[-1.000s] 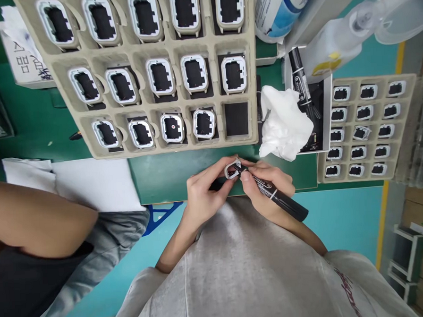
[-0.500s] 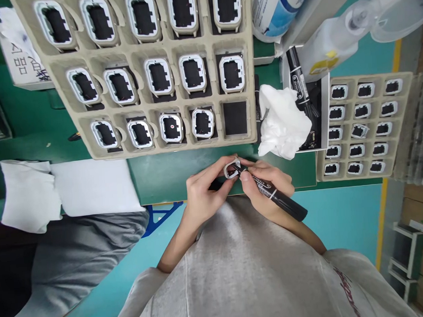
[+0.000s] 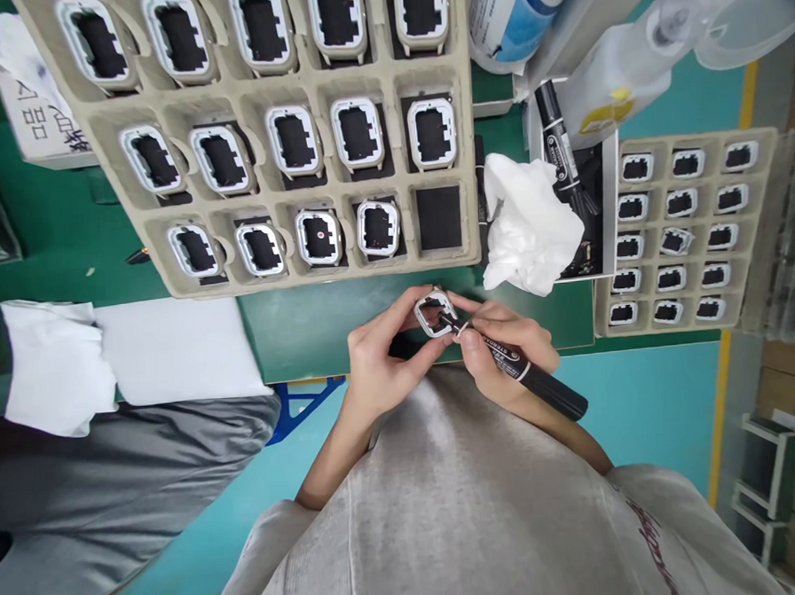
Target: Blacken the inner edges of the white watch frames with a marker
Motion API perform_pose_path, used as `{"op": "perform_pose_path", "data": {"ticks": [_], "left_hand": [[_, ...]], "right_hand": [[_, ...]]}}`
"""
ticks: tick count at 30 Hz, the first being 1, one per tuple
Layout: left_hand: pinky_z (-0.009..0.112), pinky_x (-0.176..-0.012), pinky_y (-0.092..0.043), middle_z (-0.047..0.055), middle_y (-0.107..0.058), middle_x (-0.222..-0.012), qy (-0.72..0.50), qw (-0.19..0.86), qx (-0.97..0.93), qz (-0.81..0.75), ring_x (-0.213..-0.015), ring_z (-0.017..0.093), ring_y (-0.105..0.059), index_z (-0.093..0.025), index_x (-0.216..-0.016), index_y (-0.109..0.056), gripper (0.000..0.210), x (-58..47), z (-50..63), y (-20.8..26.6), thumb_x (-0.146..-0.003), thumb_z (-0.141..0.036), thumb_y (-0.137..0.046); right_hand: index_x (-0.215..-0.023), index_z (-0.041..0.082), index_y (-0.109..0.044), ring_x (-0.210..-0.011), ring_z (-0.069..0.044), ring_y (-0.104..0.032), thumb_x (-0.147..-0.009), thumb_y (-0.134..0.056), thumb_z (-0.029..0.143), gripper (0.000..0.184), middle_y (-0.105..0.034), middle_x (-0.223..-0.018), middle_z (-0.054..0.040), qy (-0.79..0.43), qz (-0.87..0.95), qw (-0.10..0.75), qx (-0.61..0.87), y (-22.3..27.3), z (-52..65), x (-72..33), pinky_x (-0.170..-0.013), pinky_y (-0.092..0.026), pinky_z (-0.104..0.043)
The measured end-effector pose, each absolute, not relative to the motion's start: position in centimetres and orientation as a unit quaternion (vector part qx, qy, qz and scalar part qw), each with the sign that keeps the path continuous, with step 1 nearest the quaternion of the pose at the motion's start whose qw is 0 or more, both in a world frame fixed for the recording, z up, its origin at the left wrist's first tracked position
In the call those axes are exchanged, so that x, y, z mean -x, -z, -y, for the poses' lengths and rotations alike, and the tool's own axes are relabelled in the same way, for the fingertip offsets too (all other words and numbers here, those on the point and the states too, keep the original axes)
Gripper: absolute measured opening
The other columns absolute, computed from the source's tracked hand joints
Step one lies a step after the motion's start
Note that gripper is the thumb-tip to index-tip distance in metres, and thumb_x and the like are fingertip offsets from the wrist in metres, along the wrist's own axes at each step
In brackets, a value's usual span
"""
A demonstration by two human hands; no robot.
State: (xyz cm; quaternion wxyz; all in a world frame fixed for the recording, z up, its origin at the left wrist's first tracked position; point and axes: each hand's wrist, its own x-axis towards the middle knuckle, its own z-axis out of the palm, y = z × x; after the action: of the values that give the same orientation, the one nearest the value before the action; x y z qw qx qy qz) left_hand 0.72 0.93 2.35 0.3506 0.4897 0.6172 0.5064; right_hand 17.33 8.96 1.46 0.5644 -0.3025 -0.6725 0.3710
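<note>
My left hand [image 3: 380,356] pinches a small metal watch case [image 3: 422,314], a rounded square frame with an open middle, just above the near edge of the bench. A black marker pen [image 3: 531,375] is gripped in my right hand [image 3: 499,341], its dark tip at the lower right of the case's inner rim. Whether the tip touches the metal is too small to tell. Beyond my hands lies a beige tray [image 3: 303,280] whose pockets hold several similar watch cases [image 3: 379,227]. One pocket at its near right corner shows only a black pad [image 3: 439,218].
A crumpled white cloth [image 3: 530,224] lies beside an open box [image 3: 609,206] holding another marker [image 3: 558,142]. Bottles [image 3: 626,81] stand behind it. A second tray [image 3: 737,302] of cases sits at right. White cloths [image 3: 174,349] lie left, near another person's grey-clothed leg [image 3: 146,470].
The watch case has been tilted so that its open face shows more. The marker and my right hand have shifted slightly right and down. At left, the neighbour's dark clothing has moved mostly out of view.
</note>
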Motion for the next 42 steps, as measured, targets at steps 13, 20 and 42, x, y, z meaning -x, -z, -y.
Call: {"op": "perform_pose_path", "data": {"ticks": [13, 20, 42], "left_hand": [[0.038, -0.11, -0.083, 0.006, -0.096, -0.143, -0.492, 0.348, -0.485, -0.634, -0.115, 0.027, -0.098, -0.027, -0.153, -0.086, 0.045, -0.83, -0.99, -2.35, -0.109, -0.029, -0.095], [0.036, -0.11, -0.082, 0.004, -0.095, -0.147, -0.503, 0.336, -0.491, -0.627, -0.114, 0.025, -0.098, -0.028, -0.155, -0.085, 0.048, -0.89, -1.11, -2.41, -0.108, -0.018, -0.092], [0.034, -0.101, -0.082, 0.005, -0.098, -0.13, -0.482, 0.289, -0.513, -0.649, -0.105, 0.024, -0.098, -0.026, -0.157, -0.085, 0.053, -0.95, -0.91, -2.16, -0.104, -0.027, -0.094]], "right_hand": [[-0.126, 0.034, -0.078, -0.073, -0.02, -0.087, -0.113, -0.085, 0.022, 0.019, -0.086, -0.091, 0.0063, -0.394, 0.665, 0.563, 0.294, -1.69, -8.86, -17.48, -0.095, -0.09, -0.052], [-0.125, 0.033, -0.077, -0.07, -0.021, -0.086, -0.111, -0.086, 0.019, 0.022, -0.087, -0.089, 0.0061, -0.386, 0.673, 0.562, 0.285, -1.4, -8.81, -17.58, -0.097, -0.09, -0.057], [-0.123, 0.032, -0.08, -0.078, -0.023, -0.09, -0.107, -0.089, 0.015, 0.025, -0.088, -0.092, 0.0032, -0.383, 0.683, 0.533, 0.319, -1.76, -8.45, -17.48, -0.095, -0.09, -0.05]]}}
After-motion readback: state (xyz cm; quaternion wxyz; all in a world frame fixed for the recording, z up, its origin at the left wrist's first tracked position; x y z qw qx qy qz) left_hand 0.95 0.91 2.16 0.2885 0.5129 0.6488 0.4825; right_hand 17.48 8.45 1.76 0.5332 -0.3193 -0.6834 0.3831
